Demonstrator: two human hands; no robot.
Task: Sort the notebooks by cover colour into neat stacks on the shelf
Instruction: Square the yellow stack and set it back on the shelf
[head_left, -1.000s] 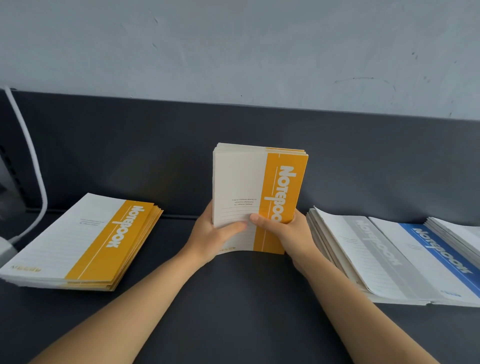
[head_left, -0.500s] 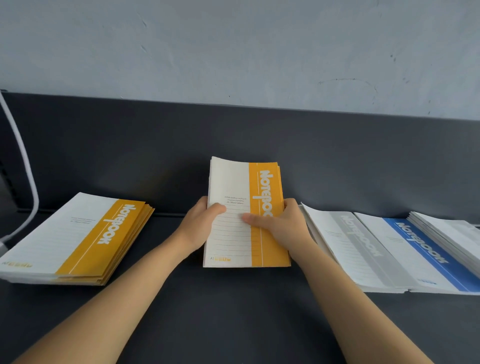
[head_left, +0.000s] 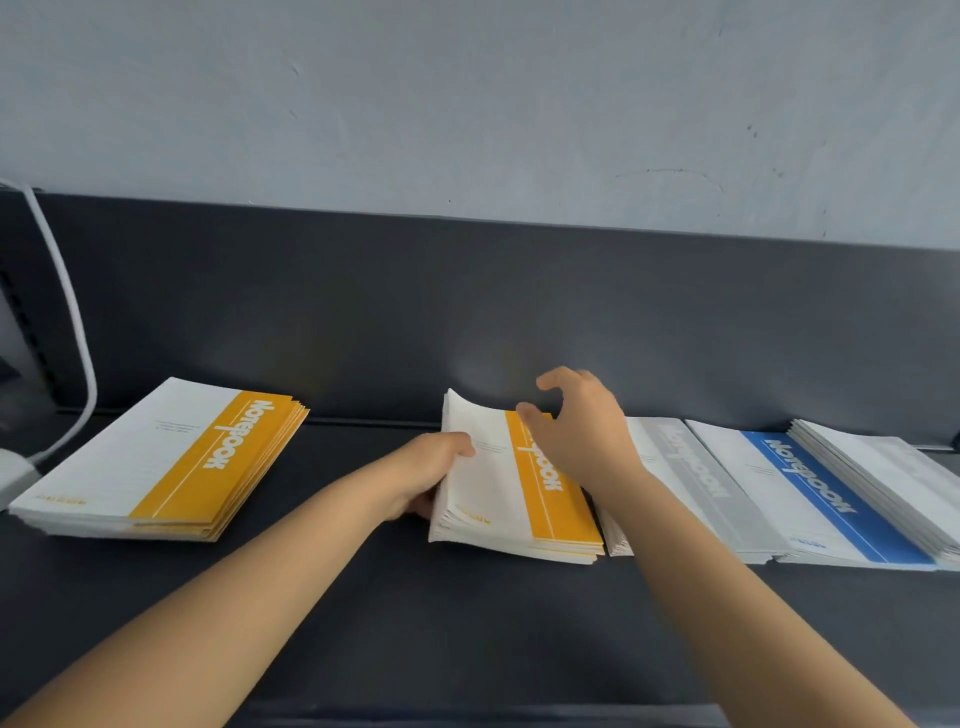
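While the left hand (head_left: 421, 478) grips the left edge of the middle orange stack (head_left: 524, 499), thumb on the top cover, the stack lies flat on the dark shelf (head_left: 467, 623), its far-left corner curling up slightly. The right hand (head_left: 587, 431) hangs just above the stack's far end, fingers loosely curled and holding nothing; whether its thumb touches the cover cannot be told. Just beside the stack, to the right, a grey pile (head_left: 691, 483), a blue pile (head_left: 821, 493) and a pale pile (head_left: 893, 467) overlap in a row. Well apart to the left lies a second orange stack (head_left: 171, 462), near a white cable (head_left: 72, 322). Step in hand, as judged: settling the orange notebooks. With two orange stacks separate, the next move probably calls for a firm two-handed hold and squared edges on merging.
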